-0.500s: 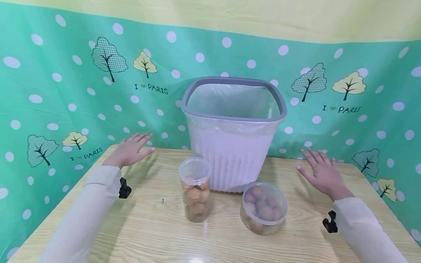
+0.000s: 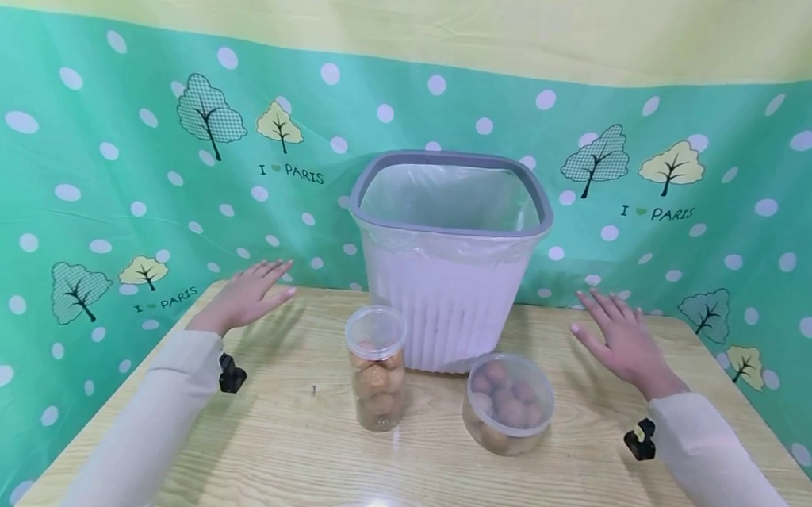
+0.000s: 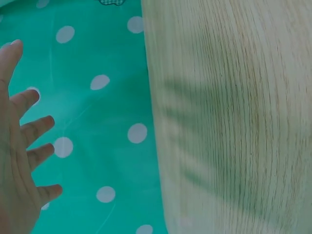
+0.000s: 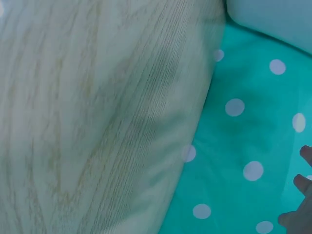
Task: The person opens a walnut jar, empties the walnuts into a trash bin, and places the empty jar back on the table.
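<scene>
My left hand (image 2: 245,296) hovers over the table's back left part, fingers straight and spread, holding nothing. On the other side my right hand (image 2: 617,338) is likewise stretched out, palm down and touching no object. Between them, a tall clear jar (image 2: 380,379) with round brown pieces inside stands upright. Right of it sits a low round tub (image 2: 509,405) with a translucent lid and reddish-brown balls in it. Behind both is a white bin (image 2: 445,296) with a grey rim and a clear plastic liner. In the left wrist view the left hand's fingers (image 3: 36,129) are apart.
All of this stands on a light wood-grain table (image 2: 289,467). A green, dotted curtain (image 2: 459,122) hangs close behind its back edge. A tiny dark bit (image 2: 313,390) lies left of the jar. Black wrist mounts (image 2: 230,373) hang under the sleeves.
The left forearm has shifted slightly left and the right forearm a little lower. Both hands keep their spread pose; the jar, tub and bin stay put.
</scene>
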Action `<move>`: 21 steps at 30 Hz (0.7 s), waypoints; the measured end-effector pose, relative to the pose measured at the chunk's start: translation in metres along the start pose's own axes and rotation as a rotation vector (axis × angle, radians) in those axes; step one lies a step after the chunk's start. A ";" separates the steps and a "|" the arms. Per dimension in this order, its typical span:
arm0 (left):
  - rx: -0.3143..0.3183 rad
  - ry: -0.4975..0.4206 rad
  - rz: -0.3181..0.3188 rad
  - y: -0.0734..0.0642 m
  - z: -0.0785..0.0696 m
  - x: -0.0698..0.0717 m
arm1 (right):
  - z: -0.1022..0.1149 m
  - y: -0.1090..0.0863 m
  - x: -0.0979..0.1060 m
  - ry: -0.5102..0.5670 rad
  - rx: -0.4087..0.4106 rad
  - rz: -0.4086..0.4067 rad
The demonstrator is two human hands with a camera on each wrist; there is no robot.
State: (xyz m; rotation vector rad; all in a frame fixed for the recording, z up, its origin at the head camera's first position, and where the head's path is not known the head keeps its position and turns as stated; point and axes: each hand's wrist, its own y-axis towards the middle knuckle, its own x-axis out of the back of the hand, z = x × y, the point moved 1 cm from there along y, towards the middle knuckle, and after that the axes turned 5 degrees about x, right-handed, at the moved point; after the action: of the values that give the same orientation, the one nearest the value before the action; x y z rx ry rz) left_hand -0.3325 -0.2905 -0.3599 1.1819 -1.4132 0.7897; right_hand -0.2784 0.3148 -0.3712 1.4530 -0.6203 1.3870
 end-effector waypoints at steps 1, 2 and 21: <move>-0.001 -0.007 -0.001 -0.001 -0.001 0.001 | 0.001 0.000 0.000 0.002 0.000 -0.006; -0.003 -0.018 -0.004 -0.003 -0.003 0.002 | 0.002 0.000 -0.001 0.007 0.002 -0.012; -0.080 -0.148 -0.006 -0.021 -0.026 -0.002 | 0.042 -0.005 0.003 0.102 0.218 -0.195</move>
State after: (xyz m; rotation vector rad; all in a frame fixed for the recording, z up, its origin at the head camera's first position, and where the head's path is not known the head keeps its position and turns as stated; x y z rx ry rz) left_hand -0.3049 -0.2713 -0.3596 1.2023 -1.5472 0.6466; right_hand -0.2554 0.2798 -0.3639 1.5577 -0.2599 1.3967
